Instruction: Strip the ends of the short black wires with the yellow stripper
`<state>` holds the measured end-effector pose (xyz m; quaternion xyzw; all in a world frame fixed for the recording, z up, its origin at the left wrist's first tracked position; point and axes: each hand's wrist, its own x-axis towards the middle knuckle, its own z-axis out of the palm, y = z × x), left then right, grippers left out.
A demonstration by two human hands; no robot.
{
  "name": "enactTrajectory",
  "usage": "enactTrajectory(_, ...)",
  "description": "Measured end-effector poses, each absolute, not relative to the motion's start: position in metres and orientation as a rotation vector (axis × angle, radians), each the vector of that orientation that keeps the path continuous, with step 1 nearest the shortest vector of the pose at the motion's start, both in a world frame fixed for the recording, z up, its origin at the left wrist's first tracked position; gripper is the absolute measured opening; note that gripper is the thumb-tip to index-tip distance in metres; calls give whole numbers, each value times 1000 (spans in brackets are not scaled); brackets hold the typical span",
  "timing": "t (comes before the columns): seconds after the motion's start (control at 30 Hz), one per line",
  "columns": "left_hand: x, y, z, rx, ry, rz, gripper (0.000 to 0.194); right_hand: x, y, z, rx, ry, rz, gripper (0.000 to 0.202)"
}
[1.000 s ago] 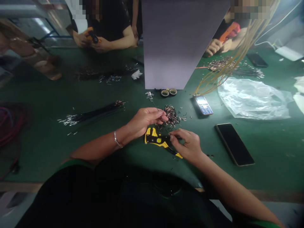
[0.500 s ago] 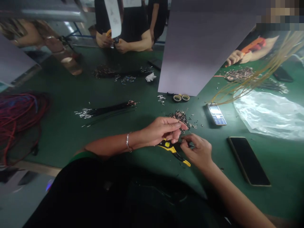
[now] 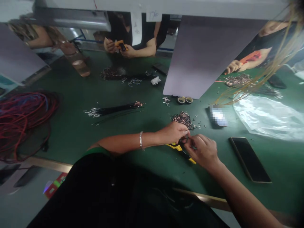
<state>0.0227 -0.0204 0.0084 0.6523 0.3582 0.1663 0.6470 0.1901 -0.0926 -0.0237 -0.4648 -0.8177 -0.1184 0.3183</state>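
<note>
My left hand [image 3: 174, 131] has thumb and fingers pinched together over the front of a heap of small copper and black pieces [image 3: 182, 119]. Close against its fingertips, my right hand [image 3: 203, 148] is also closed in a pinch. A thin dark strand seems to lie between the fingertips, too small to name. Under both hands rest black and yellow pliers [image 3: 177, 147], partly covered by them. A bundle of black wires [image 3: 116, 110], with silvery tips at one end and coppery tips at the other, lies left of the heap.
Red and blue cable coils [image 3: 26, 120] lie at the left. Two tape rolls [image 3: 185, 100] sit below a grey panel [image 3: 206, 53]. A keypad phone [image 3: 218, 116], a dark smartphone [image 3: 250, 160] and a plastic bag [image 3: 270, 117] are to the right. Co-workers handle tools across the table.
My left fingers have curled inward and my hands have come together at the fingertips, covering more of the pliers. The view has shifted. Across the table, a co-worker's yellow tool has turned.
</note>
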Motion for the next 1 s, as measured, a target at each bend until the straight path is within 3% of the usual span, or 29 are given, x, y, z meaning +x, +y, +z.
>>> enactTrajectory(0.23,29,-24,-8,1578,764,482,25,183,-93,-21,-1337,-2073,-299,21)
enactTrajectory(0.57,15,-40,1,1346,714,547,16,161,-100,-5,-1467,-1956,-149,15)
enactTrajectory(1.0,4,-50,-6,1251,722,603,15,152,-101,-13,-1460,-1978,-97,21)
